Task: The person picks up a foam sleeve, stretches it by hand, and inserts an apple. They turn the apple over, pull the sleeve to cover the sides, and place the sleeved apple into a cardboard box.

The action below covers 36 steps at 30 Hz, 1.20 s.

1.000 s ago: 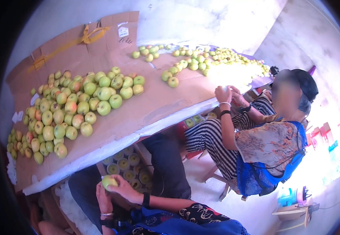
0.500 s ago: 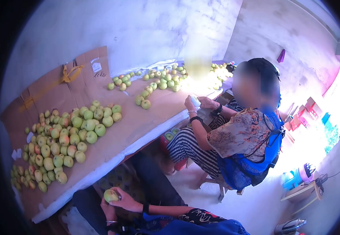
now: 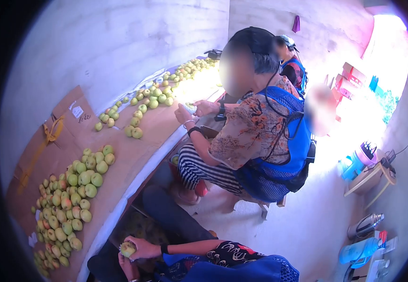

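Low in the view, my right hand (image 3: 144, 248), with a black band at the wrist, is closed around a yellow-green apple (image 3: 128, 250). My left hand (image 3: 128, 269) comes up from below, its fingers against the underside of the same apple; part of it is hidden. A whitish fringe, which looks like a foam net, shows along the apple's left edge. Below the hands are my dark-trousered legs (image 3: 176, 211), and between them a shadowed container of which little can be made out. A large heap of apples (image 3: 67, 204) lies on the table, to the left of my hands.
The cardboard-covered table (image 3: 124, 164) has a white padded edge (image 3: 119, 207). Further along it lie more apples (image 3: 154, 94). Beside me a seated person (image 3: 255, 127) holds a white-netted apple (image 3: 191, 108); another person (image 3: 293, 68) sits beyond. Flasks (image 3: 366, 225) stand at right.
The view has swung to the right, so the table and the neighbouring person appear further left. A whitish fringe now shows at the apple, still held in my hands.
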Tool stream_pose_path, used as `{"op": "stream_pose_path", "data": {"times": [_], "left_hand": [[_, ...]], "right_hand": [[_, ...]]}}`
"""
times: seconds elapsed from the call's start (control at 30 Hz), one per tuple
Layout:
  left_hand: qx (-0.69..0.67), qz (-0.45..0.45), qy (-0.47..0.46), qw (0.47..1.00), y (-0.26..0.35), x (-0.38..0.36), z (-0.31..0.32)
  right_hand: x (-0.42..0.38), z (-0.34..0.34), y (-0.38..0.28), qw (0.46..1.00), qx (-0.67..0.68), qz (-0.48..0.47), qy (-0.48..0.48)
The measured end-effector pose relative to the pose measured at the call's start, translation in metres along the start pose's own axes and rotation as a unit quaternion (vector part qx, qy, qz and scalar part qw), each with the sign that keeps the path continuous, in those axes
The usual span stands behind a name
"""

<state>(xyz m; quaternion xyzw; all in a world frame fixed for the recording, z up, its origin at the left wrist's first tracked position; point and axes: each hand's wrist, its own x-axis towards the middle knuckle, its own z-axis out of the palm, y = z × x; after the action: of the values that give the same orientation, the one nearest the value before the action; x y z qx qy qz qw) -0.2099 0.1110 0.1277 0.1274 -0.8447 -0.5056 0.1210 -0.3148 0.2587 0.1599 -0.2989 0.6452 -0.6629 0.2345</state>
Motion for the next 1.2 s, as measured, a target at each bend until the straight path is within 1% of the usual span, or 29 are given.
{"op": "stream_pose_path", "data": {"times": [0.03, 0.1, 0.13, 0.17, 0.2, 0.23, 0.27, 0.3, 0.33, 0.37, 0.4, 0.43, 0.5, 0.53, 0.6, 0.63, 0.67, 0.7, 0.73, 0.8, 0.83, 0.87, 0.93, 0.97, 1.0, 1.03, 1.07, 1.17, 1.2], "left_hand": [[-0.020, -0.018, 0.015, 1.000, 0.026, -0.002, 0.002], [-0.042, -0.033, 0.033, 0.998, 0.046, -0.003, -0.001], [-0.177, -0.113, 0.058, 0.976, 0.049, -0.003, -0.004], [-0.308, -0.190, 0.076, 0.929, 0.051, -0.001, -0.005], [-0.306, -0.190, 0.072, 0.930, 0.047, -0.003, -0.009], [-0.124, -0.070, 0.061, 0.988, 0.041, -0.008, -0.016], [0.063, 0.052, 0.050, 0.995, 0.037, -0.011, -0.021], [0.092, 0.054, 0.060, 0.993, 0.033, -0.012, -0.022], [0.093, 0.055, 0.060, 0.992, 0.041, -0.014, -0.020], [-0.023, -0.021, 0.098, 0.995, 0.055, -0.015, -0.016], [-0.138, -0.096, 0.133, 0.977, 0.068, -0.015, -0.013], [-0.138, -0.094, 0.132, 0.977, 0.076, -0.014, -0.012], [-0.039, -0.004, 0.119, 0.992, 0.087, -0.018, -0.012], [-0.038, -0.003, 0.123, 0.992, 0.091, -0.020, -0.009], [-0.025, 0.084, 0.167, 0.982, 0.100, -0.021, -0.001], [-0.021, 0.085, 0.169, 0.982, 0.109, -0.024, 0.003], [0.036, 0.108, 0.191, 0.975, 0.122, -0.027, 0.007], [0.095, 0.130, 0.210, 0.964, 0.130, -0.028, 0.010], [0.099, 0.134, 0.209, 0.964, 0.135, -0.028, 0.011], [0.138, 0.181, 0.232, 0.946, 0.142, -0.025, 0.014], [0.201, 0.212, 0.249, 0.923, 0.146, -0.022, 0.015], [0.203, 0.211, 0.254, 0.922, 0.150, -0.019, 0.016], [0.282, 0.256, 0.253, 0.890, 0.152, -0.014, 0.018], [0.217, 0.249, 0.270, 0.904, 0.149, -0.012, 0.022], [0.219, 0.249, 0.270, 0.904, 0.147, -0.010, 0.024], [0.103, 0.181, 0.269, 0.940, 0.147, -0.008, 0.026], [-0.015, 0.108, 0.264, 0.958, 0.147, -0.007, 0.028], [-0.060, 0.069, 0.279, 0.956, 0.155, 0.001, 0.029], [-0.061, 0.069, 0.277, 0.956, 0.150, 0.006, 0.028]], "right_hand": [[-0.001, 0.002, -0.002, 1.000, 0.004, -0.001, 0.004], [0.001, 0.004, -0.008, 0.996, -0.029, -0.082, 0.002], [0.000, 0.004, -0.013, 0.996, -0.031, -0.083, 0.001], [-0.003, 0.004, -0.017, 0.995, -0.039, -0.094, -0.012], [-0.004, 0.003, -0.019, 0.993, -0.045, -0.105, -0.022], [-0.002, 0.004, -0.017, 0.992, -0.056, -0.110, -0.029], [-0.003, 0.006, -0.016, 0.992, -0.054, -0.112, -0.028], [-0.004, 0.007, -0.014, 0.989, -0.070, -0.127, -0.028], [-0.006, 0.008, -0.014, 0.986, -0.086, -0.142, -0.027], [-0.007, 0.009, -0.011, 0.986, -0.085, -0.144, -0.025], [-0.008, 0.010, -0.007, 0.982, -0.077, -0.171, -0.016], [-0.009, 0.008, -0.007, 0.978, -0.071, -0.196, -0.008], [-0.010, 0.006, -0.006, 0.977, -0.100, -0.187, -0.010], [-0.010, 0.005, -0.008, 0.976, -0.130, -0.177, -0.010], [-0.011, 0.005, -0.015, 0.974, -0.146, -0.176, 0.010], [-0.012, 0.005, -0.020, 0.971, -0.161, -0.173, 0.027], [-0.013, 0.005, -0.025, 0.971, -0.158, -0.177, 0.025], [-0.012, 0.004, -0.031, 0.967, -0.151, -0.199, 0.057], [-0.012, 0.003, -0.036, 0.960, -0.143, -0.222, 0.089], [-0.012, -0.003, -0.049, 0.953, -0.164, -0.237, 0.096], [-0.011, -0.006, -0.054, 0.945, -0.189, -0.247, 0.099], [-0.008, -0.008, -0.055, 0.945, -0.188, -0.250, 0.094], [-0.004, -0.014, -0.053, 0.941, -0.206, -0.252, 0.089], [-0.001, -0.015, -0.053, 0.930, -0.221, -0.275, 0.104], [0.001, -0.014, -0.053, 0.930, -0.220, -0.276, 0.103], [0.003, -0.014, -0.056, 0.914, -0.250, -0.292, 0.128], [0.005, -0.014, -0.058, 0.898, -0.279, -0.307, 0.149], [0.015, -0.013, -0.060, 0.881, -0.316, -0.325, 0.136], [0.018, -0.013, -0.062, 0.880, -0.317, -0.324, 0.138]]}}
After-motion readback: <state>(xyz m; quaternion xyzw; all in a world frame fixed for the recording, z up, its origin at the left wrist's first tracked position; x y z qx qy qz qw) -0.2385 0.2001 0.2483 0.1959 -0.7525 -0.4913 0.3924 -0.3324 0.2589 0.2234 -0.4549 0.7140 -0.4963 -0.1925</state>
